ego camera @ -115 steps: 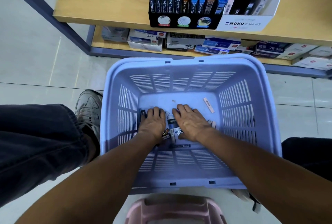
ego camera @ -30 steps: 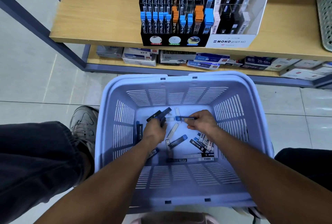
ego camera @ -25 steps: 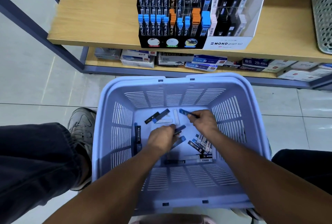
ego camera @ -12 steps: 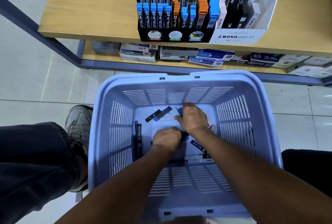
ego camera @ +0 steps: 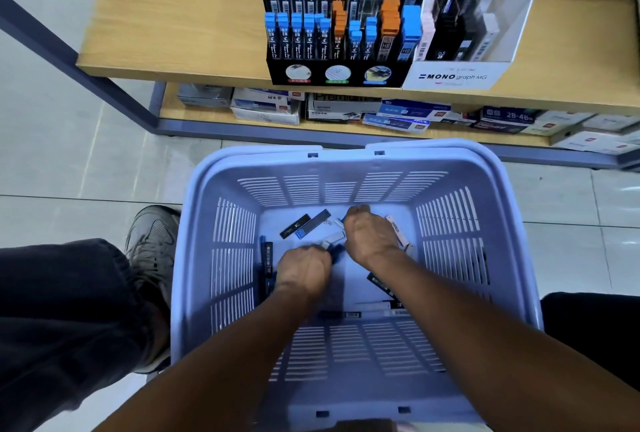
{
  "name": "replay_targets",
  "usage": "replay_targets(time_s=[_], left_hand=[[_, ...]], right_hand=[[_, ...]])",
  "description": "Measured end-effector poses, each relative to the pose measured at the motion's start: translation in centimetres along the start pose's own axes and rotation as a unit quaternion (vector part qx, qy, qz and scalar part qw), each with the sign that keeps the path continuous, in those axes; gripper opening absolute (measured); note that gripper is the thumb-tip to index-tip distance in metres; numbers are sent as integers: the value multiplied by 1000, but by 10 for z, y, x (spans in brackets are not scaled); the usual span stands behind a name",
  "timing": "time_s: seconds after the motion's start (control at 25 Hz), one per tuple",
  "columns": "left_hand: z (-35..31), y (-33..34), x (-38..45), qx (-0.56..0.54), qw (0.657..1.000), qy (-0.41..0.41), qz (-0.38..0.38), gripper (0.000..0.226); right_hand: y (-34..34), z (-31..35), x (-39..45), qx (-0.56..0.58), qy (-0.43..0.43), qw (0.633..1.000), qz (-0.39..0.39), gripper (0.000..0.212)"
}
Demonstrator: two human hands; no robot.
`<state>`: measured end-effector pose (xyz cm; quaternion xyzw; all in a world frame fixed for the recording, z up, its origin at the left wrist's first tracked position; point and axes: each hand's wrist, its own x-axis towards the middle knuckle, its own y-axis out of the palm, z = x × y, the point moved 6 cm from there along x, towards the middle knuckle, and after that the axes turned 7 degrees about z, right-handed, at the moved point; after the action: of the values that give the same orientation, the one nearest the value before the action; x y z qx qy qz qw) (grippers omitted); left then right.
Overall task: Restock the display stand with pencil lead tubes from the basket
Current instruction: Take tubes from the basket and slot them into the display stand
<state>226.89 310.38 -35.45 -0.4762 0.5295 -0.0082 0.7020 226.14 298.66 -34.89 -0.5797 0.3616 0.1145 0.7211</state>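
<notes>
Single head-worn wide-angle view, looking steeply down and forward. Basket [ego camera: 353,393] lies close below, filling the lower frame; display stand [ego camera: 337,77] on the shelf [ego camera: 166,26] sits farther ahead.

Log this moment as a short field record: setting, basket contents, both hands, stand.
setting: lilac basket on the floor before a wooden shelf
contents: loose pencil lead tubes scattered on the bottom
left hand: curled, down among the tubes, grasp hidden
right hand: curled over tubes, grasp hidden
display stand: on shelf, blue and orange capped tubes, some slots empty
</notes>
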Motion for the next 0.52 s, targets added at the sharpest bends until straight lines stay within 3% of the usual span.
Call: replay_targets(time_s=[0.16, 0.36, 0.44, 0.52], left_hand=[[22, -9, -1, -70, 997, -9, 17, 25], [23, -16, -3, -159, 985, -58, -42, 26], [24, -16, -1, -279, 956, -80, -50, 21], [20, -16, -1, -436, 897, -69, -35, 26]], right_hand=[[3, -3, -2, 25, 10, 999, 19, 37], [9, -19, -5, 77, 32, 995, 60, 26], [12, -23, -2, 142, 35, 986, 75, 24], [12, -26, -2, 236, 40, 966, 95, 31]])
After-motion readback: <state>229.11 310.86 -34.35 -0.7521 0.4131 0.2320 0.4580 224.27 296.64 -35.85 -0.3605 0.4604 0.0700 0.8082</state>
